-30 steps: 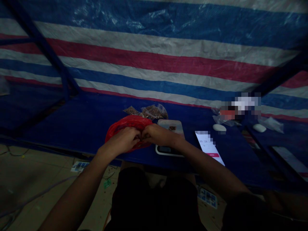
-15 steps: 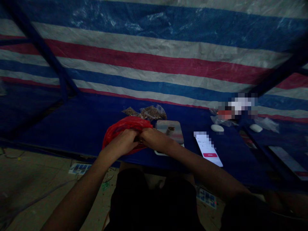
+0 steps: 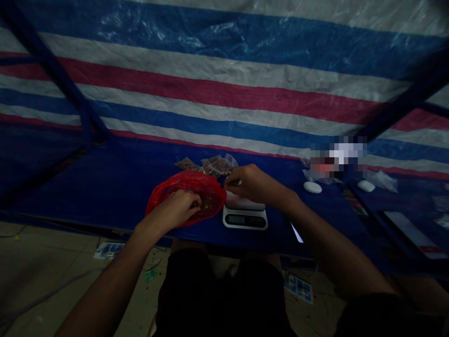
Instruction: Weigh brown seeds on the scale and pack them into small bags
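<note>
Red plastic bag (image 3: 159,189) open on the blue surface (image 3: 115,173), just left of the scale (image 3: 245,221); small brassy pieces (image 3: 207,203) visible inside it. My two hands are apart.

Left hand (image 3: 180,204): inside the mouth of the bag, over the pieces, fingers curled. Cannot tell whether any are gripped.

Right hand (image 3: 249,180): raised above the far part of the scale, thumb and forefinger brought close together near the bag's right rim. Contents of the pinch too small and dim to make out; cannot tell if it holds a piece.

Scale: white body, display (image 3: 235,219) facing me, reading not legible. My right hand covers much of its plate.

Behind the bag: clear packets (image 3: 217,164) of similar small pieces, lying close to one another. To the right, a lit phone (image 3: 296,233), mostly hidden by my right forearm; beyond it a white rounded object (image 3: 312,187). A striped tarp (image 3: 224,89) hangs along the back.
</note>
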A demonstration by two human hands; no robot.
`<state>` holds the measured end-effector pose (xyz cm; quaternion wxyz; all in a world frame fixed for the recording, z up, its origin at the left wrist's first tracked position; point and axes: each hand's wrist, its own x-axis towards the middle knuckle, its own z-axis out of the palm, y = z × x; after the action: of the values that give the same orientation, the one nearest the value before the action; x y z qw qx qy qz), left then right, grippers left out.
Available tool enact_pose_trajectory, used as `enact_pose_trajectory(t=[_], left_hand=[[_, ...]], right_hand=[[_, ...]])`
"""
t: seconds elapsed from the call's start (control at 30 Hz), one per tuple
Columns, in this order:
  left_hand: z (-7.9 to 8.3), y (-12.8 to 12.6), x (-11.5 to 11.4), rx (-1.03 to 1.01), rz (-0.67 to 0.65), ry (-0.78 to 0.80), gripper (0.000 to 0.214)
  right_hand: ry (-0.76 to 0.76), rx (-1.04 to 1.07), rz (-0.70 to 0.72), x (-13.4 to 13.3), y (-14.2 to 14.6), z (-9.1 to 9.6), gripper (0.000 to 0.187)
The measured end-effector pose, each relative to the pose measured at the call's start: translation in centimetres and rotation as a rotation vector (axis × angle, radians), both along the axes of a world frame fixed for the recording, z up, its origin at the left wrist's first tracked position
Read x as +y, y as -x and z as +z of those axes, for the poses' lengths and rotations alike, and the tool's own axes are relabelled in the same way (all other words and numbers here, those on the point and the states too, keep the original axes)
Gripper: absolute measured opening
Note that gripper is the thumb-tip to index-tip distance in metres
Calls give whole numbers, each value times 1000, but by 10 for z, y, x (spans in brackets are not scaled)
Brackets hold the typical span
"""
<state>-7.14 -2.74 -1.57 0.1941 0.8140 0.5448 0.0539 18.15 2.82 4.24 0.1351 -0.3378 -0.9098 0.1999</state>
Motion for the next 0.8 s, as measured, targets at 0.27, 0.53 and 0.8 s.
enact_pose_trajectory(t=[0.27, 0.53, 0.8], left_hand=[[-3, -1, -1, 52, -56, 21, 22], [0, -3, -1, 52, -73, -22, 28], [10, 2, 3, -53, -88, -52, 25]], right_hand=[[-28, -262, -41, 18, -51, 12, 18], [-5, -288, -19, 20, -43, 10, 15], [55, -260, 4, 20, -40, 18, 18]])
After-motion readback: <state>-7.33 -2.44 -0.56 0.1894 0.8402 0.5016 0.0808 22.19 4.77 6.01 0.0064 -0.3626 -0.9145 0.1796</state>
